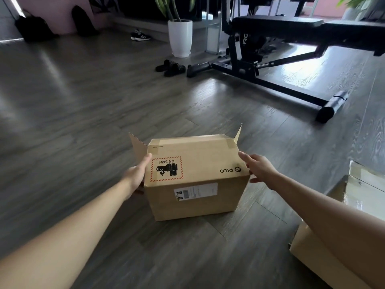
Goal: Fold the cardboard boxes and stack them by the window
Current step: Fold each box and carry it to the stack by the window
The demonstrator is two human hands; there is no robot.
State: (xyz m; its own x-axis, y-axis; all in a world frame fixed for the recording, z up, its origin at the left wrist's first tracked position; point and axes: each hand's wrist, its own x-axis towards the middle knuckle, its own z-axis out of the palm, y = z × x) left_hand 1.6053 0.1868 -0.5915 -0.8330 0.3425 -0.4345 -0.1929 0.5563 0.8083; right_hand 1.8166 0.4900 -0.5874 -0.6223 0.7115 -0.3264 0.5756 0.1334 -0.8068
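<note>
Here, the left hand [136, 174] lies flat, fingers straight, on the nine o'clock side of the cardboard box [194, 176], which stands on the floor [83, 105]; the right hand [259, 168], fingers spread, touches its three o'clock edge.

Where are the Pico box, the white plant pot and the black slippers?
Pico box [193, 161]: head view, on its top face.
White plant pot [180, 37]: head view, on its side wall.
Black slippers [170, 67]: head view, on the pair's uppers.
</note>
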